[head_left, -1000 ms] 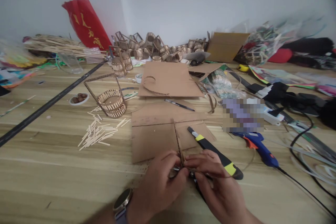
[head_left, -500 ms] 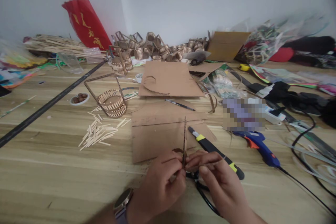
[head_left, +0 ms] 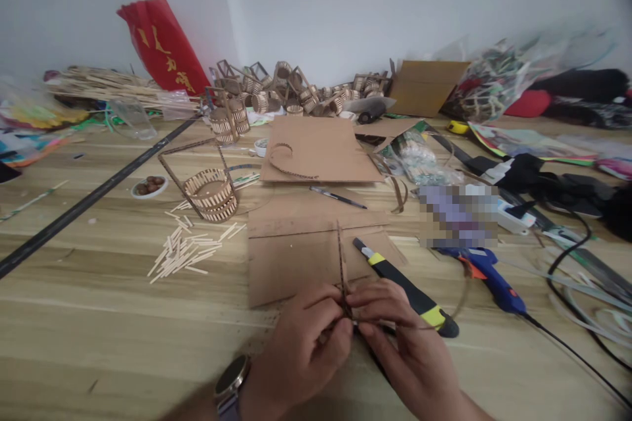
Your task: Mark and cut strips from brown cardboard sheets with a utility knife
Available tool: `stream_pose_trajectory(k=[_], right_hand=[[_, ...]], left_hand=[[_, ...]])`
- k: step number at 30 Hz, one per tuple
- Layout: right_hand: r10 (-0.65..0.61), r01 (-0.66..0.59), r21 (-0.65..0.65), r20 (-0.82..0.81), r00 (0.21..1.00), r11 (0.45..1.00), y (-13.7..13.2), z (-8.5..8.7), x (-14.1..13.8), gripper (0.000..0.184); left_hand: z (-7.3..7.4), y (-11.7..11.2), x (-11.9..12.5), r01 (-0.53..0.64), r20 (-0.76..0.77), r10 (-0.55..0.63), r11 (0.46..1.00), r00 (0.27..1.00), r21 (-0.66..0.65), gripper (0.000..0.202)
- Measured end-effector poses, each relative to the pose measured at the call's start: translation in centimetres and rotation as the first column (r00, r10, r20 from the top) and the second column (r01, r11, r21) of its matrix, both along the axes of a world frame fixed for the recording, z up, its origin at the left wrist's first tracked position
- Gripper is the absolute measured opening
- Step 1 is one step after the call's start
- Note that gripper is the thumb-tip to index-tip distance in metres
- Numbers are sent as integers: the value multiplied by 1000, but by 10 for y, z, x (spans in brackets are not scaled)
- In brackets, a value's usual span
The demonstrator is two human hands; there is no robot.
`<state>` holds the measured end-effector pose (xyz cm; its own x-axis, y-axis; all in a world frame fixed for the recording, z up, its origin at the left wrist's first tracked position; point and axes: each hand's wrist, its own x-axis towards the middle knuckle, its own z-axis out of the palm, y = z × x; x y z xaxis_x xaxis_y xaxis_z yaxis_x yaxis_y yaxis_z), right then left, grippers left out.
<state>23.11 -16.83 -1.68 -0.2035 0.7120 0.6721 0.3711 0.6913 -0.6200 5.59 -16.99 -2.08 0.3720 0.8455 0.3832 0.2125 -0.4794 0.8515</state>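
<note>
My left hand (head_left: 301, 345) and my right hand (head_left: 409, 348) meet near the lower middle, fingers pinched together on a thin strip of corrugated cardboard (head_left: 342, 263). One end of the strip stands almost upright above my fingers; another part runs right under my right thumb. A black and yellow utility knife (head_left: 402, 286) lies just beyond my right hand. A flat cardboard sheet (head_left: 291, 260) lies on the wooden floor (head_left: 99, 316) behind my hands. A watch sits on my left wrist.
Loose wooden sticks (head_left: 185, 250) and a stick basket with a cardboard handle (head_left: 210, 192) lie to the left. A blue glue gun (head_left: 488, 276) with its cable lies right. More cardboard (head_left: 318, 148), a pen (head_left: 338, 197), many small baskets (head_left: 296, 95), a long black rod (head_left: 89, 200).
The upright end of the strip has swayed from left-leaning to vertical and back slightly left. My right hand shifted a little over the knife's yellow end.
</note>
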Motion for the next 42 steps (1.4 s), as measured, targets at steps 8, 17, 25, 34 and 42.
stream_pose_trajectory(k=[8,17,25,34,42], right_hand=[[-106,96,78,138,985,992,-3,-6,4,10],[-122,123,-46,26,992,991,-3,-1,4,8],[-135,136,-4,31,990,991,-6,-4,5,6],[-124,106,126,152,981,986,-1,0,3,7],[-169,160,74,144,975,984,-4,-5,7,10]], left_hand=[[-4,1,1,-51,-38,47,994,998,-96,15],[-1,2,1,-17,-9,17,1000,1000,-5,14],[2,3,0,4,-6,-4,998,1000,-66,10],[-4,1,0,-6,13,6,1000,1000,-6,15],[3,4,0,1,6,-1,1000,1000,-16,18]])
